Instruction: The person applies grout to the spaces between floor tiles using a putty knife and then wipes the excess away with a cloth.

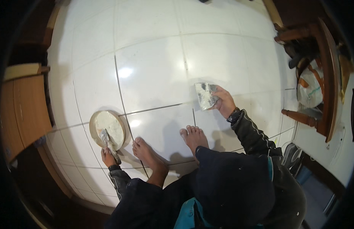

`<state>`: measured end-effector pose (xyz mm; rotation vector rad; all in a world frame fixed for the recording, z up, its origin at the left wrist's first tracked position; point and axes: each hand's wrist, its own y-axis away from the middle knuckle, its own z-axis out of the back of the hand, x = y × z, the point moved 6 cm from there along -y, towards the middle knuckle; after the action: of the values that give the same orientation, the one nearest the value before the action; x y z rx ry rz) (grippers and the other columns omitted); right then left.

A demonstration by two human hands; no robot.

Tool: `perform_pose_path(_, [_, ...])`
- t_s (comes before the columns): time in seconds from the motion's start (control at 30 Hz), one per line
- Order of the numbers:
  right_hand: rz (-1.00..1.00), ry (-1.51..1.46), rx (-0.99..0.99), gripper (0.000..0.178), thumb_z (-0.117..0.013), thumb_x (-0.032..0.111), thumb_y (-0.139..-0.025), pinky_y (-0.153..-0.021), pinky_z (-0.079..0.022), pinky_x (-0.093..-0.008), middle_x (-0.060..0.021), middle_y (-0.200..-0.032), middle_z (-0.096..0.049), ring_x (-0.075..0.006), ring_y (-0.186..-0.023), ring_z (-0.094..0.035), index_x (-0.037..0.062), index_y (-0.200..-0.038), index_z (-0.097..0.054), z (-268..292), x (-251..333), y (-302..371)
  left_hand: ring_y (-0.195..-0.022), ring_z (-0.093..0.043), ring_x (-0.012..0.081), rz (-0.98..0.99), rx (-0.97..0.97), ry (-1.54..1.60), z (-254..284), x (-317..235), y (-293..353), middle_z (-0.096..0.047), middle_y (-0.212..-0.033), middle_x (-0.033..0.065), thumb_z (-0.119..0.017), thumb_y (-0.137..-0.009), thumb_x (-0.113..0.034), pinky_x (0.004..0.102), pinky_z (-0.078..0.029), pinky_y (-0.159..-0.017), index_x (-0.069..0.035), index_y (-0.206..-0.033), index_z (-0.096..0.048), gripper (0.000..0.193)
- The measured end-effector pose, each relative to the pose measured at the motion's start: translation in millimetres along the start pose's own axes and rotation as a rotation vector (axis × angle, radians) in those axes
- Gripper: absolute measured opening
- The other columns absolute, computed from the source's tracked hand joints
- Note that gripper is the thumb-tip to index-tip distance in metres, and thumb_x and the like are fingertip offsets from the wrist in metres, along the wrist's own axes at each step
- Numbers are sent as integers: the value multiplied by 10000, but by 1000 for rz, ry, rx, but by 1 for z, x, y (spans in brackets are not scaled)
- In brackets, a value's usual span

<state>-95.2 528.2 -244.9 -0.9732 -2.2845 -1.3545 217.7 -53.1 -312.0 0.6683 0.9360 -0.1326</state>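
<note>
My left hand (107,157) is closed round the handle of a putty knife (104,136). Its paste-smeared blade reaches into a shallow round tub (124,134), where off-white paste (108,123) is spread over the bottom. My right hand (224,103) grips a flat, wide scraper (204,96) by its right side, with fingers partly hidden. White paste is smeared over that scraper. It is held low over the tiles near a joint; whether its edge touches the floor I cannot tell.
Glossy white floor tiles (150,72) have some dark joints and some pale ones. My bare feet (195,138) stand on them. A wooden cabinet (31,110) lines the left side. Wooden furniture legs (301,117) and a white bag (310,86) are at the right.
</note>
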Motion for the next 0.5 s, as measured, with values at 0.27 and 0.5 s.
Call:
perform_pose_path(0.27, [86, 68, -217, 486, -576, 84, -892, -689, -627, -411, -156, -1132, -614, -270, -883, -688, 9, -1353, -442, 17, -38, 1, -900, -604, 231, -207, 140, -154, -71, -65, -11, -633, -1055, 171, -538, -855, -88, 343, -500, -782, 90, -1228, -529, 414])
perform_pose_path(0.5, [323, 154, 207, 428, -594, 43, -901, -681, -620, -296, -116, -1071, -649, -155, -862, -672, -6, -1315, -499, -89, -2, 6, -898, -628, 219, -463, 352, -141, -167, -131, -5, -648, -1044, 169, -525, -877, -47, 316, -506, -777, 110, -1245, -522, 401])
